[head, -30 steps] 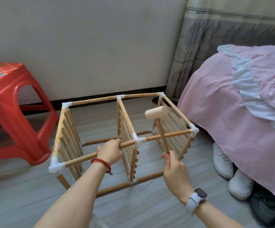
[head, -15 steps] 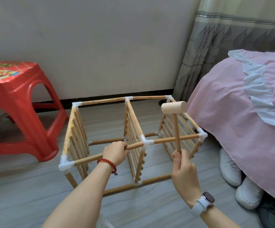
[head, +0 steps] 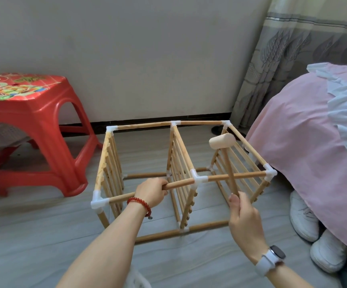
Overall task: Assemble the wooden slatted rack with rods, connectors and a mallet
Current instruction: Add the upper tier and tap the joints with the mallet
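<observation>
The wooden slatted rack (head: 179, 156) stands on the floor as a box frame of rods joined by white connectors, with three slatted panels. My left hand (head: 152, 191) grips the near top rod (head: 179, 183), left of the white middle connector (head: 198, 178). My right hand (head: 244, 213) holds the handle of the wooden mallet (head: 222, 140). The mallet head hangs in the air above the right compartment, behind the near top rod. Another white connector (head: 270, 173) caps the near right corner, and one (head: 98, 200) caps the near left corner.
A red plastic stool (head: 33, 113) stands left of the rack. A bed with a pink cover (head: 313, 146) runs along the right, with white shoes (head: 305, 217) under its edge. A wall and a grey curtain (head: 293, 48) close the back. Grey floor (head: 33, 235) lies in front.
The mallet was raised upright half a second ago and its head has since tipped left and lower over the right compartment. My left hand has stayed on the near top rod.
</observation>
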Demonstrator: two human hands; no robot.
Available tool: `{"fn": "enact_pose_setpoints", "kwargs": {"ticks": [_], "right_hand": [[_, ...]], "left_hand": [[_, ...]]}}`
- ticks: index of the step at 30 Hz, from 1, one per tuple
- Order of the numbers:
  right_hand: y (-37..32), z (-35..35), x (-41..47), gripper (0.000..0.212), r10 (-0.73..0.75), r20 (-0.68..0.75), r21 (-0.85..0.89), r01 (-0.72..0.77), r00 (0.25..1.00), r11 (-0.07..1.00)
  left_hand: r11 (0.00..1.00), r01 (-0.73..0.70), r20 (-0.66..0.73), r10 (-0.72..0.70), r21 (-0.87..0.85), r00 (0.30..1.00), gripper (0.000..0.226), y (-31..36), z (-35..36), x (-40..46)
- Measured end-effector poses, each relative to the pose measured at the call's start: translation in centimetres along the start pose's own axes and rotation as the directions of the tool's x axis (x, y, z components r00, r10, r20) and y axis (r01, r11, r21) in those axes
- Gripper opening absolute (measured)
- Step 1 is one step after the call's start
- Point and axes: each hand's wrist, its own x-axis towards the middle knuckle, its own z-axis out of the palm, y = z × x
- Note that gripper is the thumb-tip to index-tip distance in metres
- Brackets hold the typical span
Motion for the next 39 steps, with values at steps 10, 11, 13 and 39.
{"fn": "enact_pose_setpoints", "kwargs": {"ticks": [10,11,13,39], "right_hand": [[-0.6,0.0,-0.9,0.02,0.023,0.183,-0.215,0.017,0.983,0.976],[-0.2,0.1,-1.5,0.019,0.088,0.271,-0.32,0.004,0.959,0.948],[0.0,-0.2,-1.2,0.021,0.045,0.164,-0.209,-0.01,0.985,0.978],[-1.5,-1.5,1.1,0.025,-0.152,-0.015,0.168,0.152,0.988,0.974]], "left_hand": [[1.0,0.013,0.017,-0.012,-0.008,1.0,0.01,-0.1,0.4,0.0],[1.0,0.013,0.015,-0.013,-0.003,1.0,0.01,-0.1,0.6,0.0],[1.0,0.02,0.011,-0.02,-0.001,1.0,0.013,0.0,0.7,-0.1],[0.992,-0.046,-0.026,0.043,-0.115,0.999,0.02,1.8,0.5,0.6]]}}
